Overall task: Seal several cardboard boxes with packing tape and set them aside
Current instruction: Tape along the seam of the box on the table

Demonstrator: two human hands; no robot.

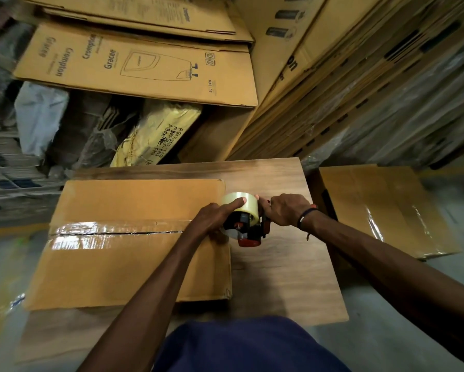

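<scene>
A brown cardboard box (129,267) lies on a wooden table (284,280), its flaps closed. Shiny clear tape (102,233) runs along its centre seam from the left edge towards the right edge. At the box's right edge sits a red and black tape dispenser (248,226) carrying a roll of clear tape (243,204). My left hand (214,217) rests on the box's right end, its index finger stretched out onto the tape roll. My right hand (286,209) grips the dispenser's handle from the right side.
A taped cardboard box (386,210) stands on the floor right of the table. Flat printed cartons (134,65) and a leaning stack of flattened boxes (359,84) fill the back. A wrapped bundle (158,132) and plastic bags (38,114) lie behind the table.
</scene>
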